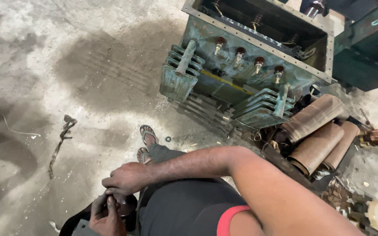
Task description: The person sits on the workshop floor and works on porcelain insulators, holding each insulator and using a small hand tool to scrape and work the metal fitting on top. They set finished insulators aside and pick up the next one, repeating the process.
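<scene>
Left hand cups dark round metal part from below, low by person's knee; right hand clenched over its top. Part looks heavy, rigid, oily, likely slippery; best gripped two-handed around rim. Beyond: sandalled feet on stained concrete floor, open green transformer tank, brown paper-wound coils.
</scene>
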